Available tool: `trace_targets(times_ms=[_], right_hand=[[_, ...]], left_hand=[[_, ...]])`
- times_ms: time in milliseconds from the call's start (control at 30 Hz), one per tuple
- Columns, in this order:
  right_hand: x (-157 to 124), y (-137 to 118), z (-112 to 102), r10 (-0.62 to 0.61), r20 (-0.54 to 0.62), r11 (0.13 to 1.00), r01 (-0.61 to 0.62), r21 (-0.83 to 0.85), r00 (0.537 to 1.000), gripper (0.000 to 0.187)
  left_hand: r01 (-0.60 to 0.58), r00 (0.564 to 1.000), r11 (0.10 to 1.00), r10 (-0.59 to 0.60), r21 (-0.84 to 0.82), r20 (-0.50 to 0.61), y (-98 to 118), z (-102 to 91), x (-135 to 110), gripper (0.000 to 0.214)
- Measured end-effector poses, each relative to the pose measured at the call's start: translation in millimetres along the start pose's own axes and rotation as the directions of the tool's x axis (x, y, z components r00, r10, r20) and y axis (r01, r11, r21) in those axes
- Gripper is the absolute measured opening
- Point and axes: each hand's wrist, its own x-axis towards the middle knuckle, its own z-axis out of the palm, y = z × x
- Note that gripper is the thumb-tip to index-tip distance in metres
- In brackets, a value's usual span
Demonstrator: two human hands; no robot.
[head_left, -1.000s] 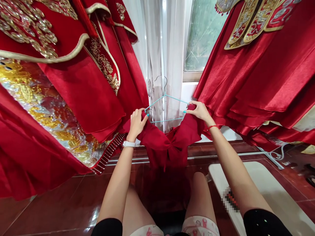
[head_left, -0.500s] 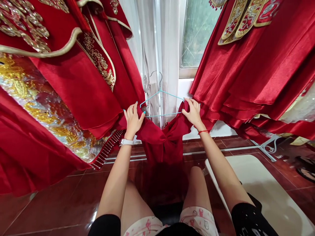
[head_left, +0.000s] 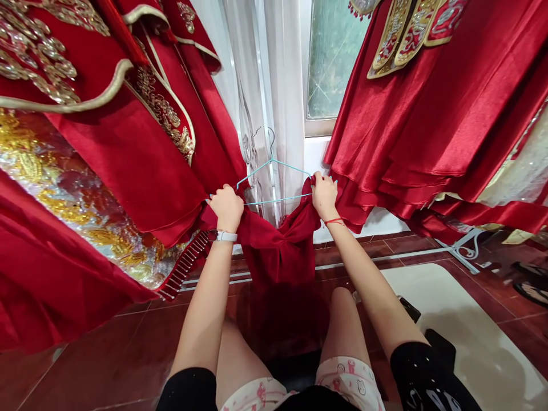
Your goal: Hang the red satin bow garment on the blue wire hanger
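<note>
A light blue wire hanger [head_left: 274,171] with a metal hook is held up in front of the white curtain. A plain dark red garment [head_left: 278,245] hangs from it and sags between my arms down to my knees. My left hand [head_left: 226,206], with a white wristband, is closed in a fist on the red cloth at the hanger's left end. My right hand [head_left: 324,194], with a red thread on the wrist, is closed on the cloth at the hanger's right end.
Red robes with gold embroidery [head_left: 98,148] hang close on the left, and more red satin robes [head_left: 436,120] on the right. A white sheer curtain [head_left: 269,85] and a window [head_left: 331,57] are straight ahead. A white padded board [head_left: 466,337] lies low right on the red tiled floor [head_left: 107,359].
Both hands have closed tighter on the red cloth at the hanger's ends and drawn slightly nearer each other. The left hand's fingers curled into a fist. The view shifted a little left.
</note>
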Motion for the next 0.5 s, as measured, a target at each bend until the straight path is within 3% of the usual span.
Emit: trace_targets(times_ms=[233, 500], right_hand=[[4, -3, -23, 0.094, 0.135, 0.994, -0.085, -0.069, 0.986, 0.041], [32, 6, -27, 0.148, 0.102, 0.988, -0.142, -0.063, 0.984, 0.040]], left_hand=[[-0.059, 0.994, 0.992, 0.048, 0.112, 0.101, 1, -19.6, 0, 0.045], [-0.076, 0.993, 0.989, 0.064, 0.124, 0.100, -5, -29.2, 7, 0.040]])
